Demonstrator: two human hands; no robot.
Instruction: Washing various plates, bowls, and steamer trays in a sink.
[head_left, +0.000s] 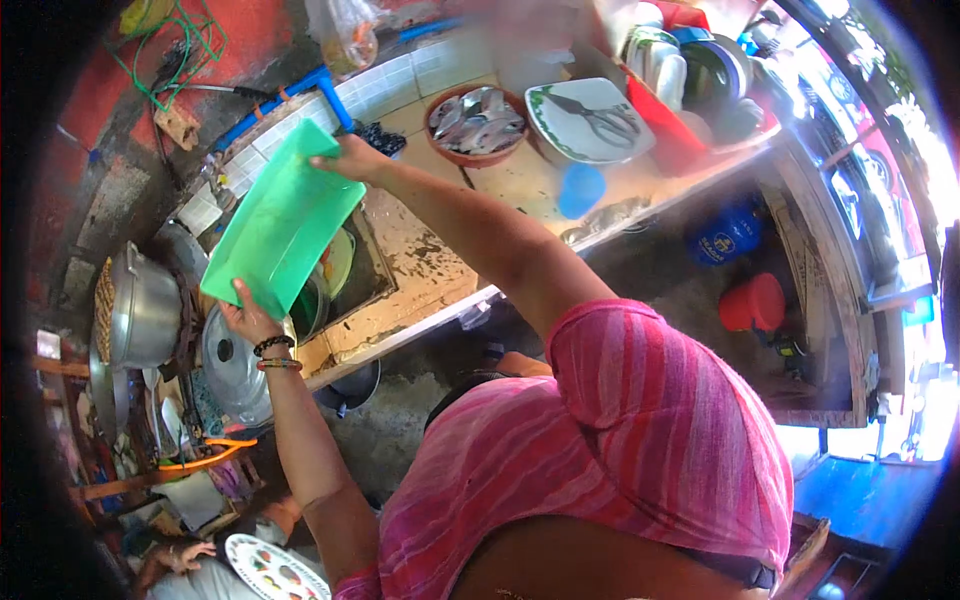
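A green rectangular plastic tub (281, 217) is held up over the sink area, tilted, with its hollow side in view. My left hand (253, 319), with beaded bracelets at the wrist, grips its near end, the thumb over the rim. The far end is in the grip of my right hand (351, 159), whose thumb also lies over the rim. Beneath the tub, partly hidden, are the sink (367, 274) and a yellow-green dish (340, 262). On the tiled counter (420, 247) a clay-coloured bowl holds cut fish (480, 124). Scissors (592, 116) rest on a white lid or tray (551, 142).
A blue cup (581, 190) stands near the counter edge. A red dish rack (667, 135) holds plates. Metal pots (142, 307) and a pot lid (236, 367) are at the left. Another person's hand (193, 555) shows lower left. A red bucket (752, 302) sits below the counter.
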